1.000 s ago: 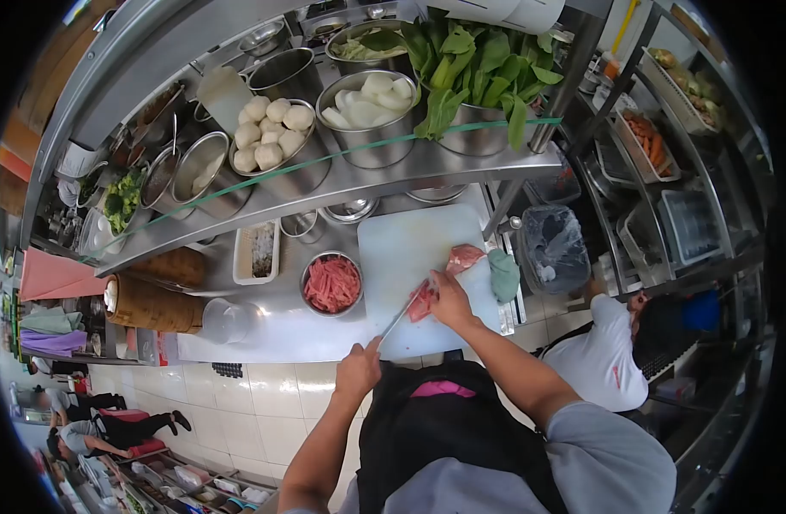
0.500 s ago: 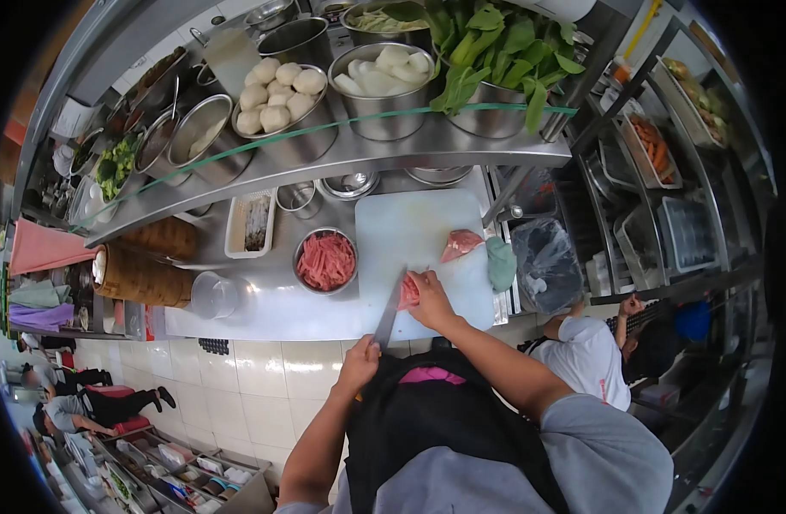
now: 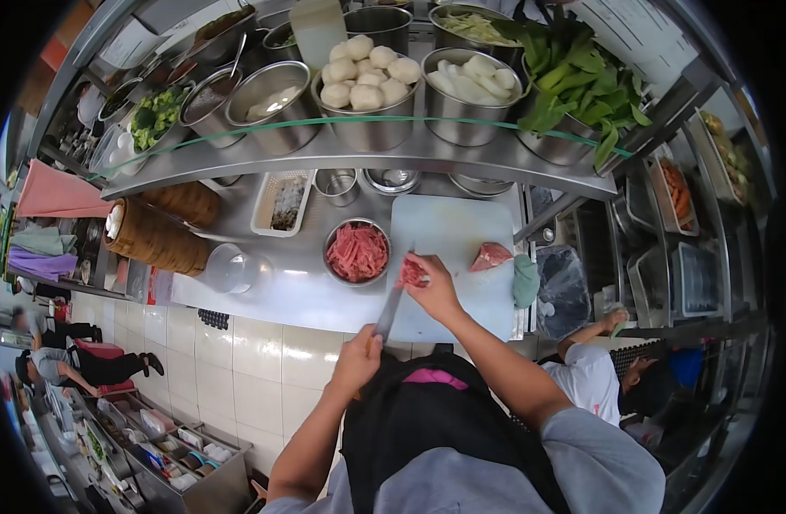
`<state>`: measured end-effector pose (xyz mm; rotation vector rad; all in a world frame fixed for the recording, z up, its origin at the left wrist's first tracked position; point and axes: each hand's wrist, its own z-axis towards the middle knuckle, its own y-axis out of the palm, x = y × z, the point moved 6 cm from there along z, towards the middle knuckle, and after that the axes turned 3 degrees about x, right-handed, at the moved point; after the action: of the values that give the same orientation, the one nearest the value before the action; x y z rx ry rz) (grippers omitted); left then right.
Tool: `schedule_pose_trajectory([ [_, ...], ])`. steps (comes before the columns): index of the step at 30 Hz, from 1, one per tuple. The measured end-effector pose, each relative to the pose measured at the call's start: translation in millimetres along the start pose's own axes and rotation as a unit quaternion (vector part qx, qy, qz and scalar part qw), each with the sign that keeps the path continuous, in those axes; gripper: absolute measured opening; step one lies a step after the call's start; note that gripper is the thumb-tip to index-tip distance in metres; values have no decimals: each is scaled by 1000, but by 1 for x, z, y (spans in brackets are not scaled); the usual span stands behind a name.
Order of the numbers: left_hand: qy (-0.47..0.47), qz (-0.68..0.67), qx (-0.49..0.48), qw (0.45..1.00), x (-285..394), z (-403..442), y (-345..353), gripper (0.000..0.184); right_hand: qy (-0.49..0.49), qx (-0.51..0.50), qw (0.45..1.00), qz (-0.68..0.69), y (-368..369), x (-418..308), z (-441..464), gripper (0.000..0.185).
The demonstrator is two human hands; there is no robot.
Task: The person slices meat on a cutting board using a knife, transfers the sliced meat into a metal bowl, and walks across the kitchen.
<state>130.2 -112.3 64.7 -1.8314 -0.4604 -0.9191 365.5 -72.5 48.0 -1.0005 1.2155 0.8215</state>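
Observation:
My left hand is closed around the handle of a knife, whose blade points up and away over the near left part of a white cutting board. My right hand is closed on sliced red meat, right beside the blade. Part of that meat is hidden under the fingers. A larger chunk of raw meat lies farther right on the board. Left of the board stands a steel bowl filled with red meat strips.
A green cloth lies at the board's right edge. A steel shelf with a glass edge bears pots of dough balls and leafy greens. Bamboo steamers stand left. A person in white is at the right.
The view has shifted, so the counter appears farther right. My right hand has lifted slightly with the sliced meat and moved toward the bowl side of the blade. The left keeps its knife grip.

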Motion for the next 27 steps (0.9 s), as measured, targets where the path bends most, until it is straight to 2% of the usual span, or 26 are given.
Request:
schedule_pose_trajectory([
  [2, 26, 7, 58, 998, -2, 4, -25, 26, -15, -15, 1000, -11, 24, -14, 21, 62],
  [4, 9, 18, 70, 997, 1, 11, -45, 25, -32, -32, 999, -20, 46, -17, 40, 63],
  [5, -7, 29, 79, 996, 0, 13, -56, 24, -57, -41, 994, -81, 58, -17, 49, 64],
  [6, -9, 110, 89, 990, -9, 17, -60, 26, -82, -50, 985, -141, 68, -13, 54, 65],
  [7, -12, 110, 94, 989, -10, 18, -63, 26, -84, -54, 985, -139, 75, -4, 57, 65],
  [9, -68, 263, 111, 956, -14, 22, -72, 29, 19, -93, 986, -136, 83, 15, 66, 62],
  [11, -84, 263, 108, 955, -17, 23, -77, 31, 8, -102, 986, -130, 76, 12, 62, 60],
  [13, -75, 230, 130, 962, -19, 18, -78, 31, 5, -114, 985, -126, 68, 18, 51, 58],
  [15, -66, 204, 130, 968, -31, 18, -72, 30, -115, -119, 966, -200, 65, 7, 44, 55],
  [16, -52, 180, 130, 974, -37, 21, -70, 29, -116, -117, 966, -200, 66, 4, 39, 55],
  [18, -43, 144, 119, 982, -48, 25, -65, 29, -204, -95, 945, -238, 68, -14, 24, 53],
  [19, -38, 107, 107, 988, -47, 26, -63, 29, -201, -92, 945, -239, 70, -26, 19, 53],
  [20, -36, 107, 103, 988, -46, 26, -61, 29, -230, -115, 923, -286, 79, -39, 11, 55],
  [22, -174, -95, 27, 980, -51, 25, -51, 30, -259, -180, 884, -345, 99, -46, 4, 61],
  [23, -173, -93, 23, 980, -47, 25, -50, 30, -256, -177, 885, -345, 103, -46, 4, 61],
  [25, -237, -234, 23, 943, -47, 21, -46, 30, -274, -201, 854, -393, 116, -33, 1, 61],
  [27, -246, -254, 9, 936, -43, 16, -52, 31, -277, -178, 851, -409, 117, -24, 11, 62],
])
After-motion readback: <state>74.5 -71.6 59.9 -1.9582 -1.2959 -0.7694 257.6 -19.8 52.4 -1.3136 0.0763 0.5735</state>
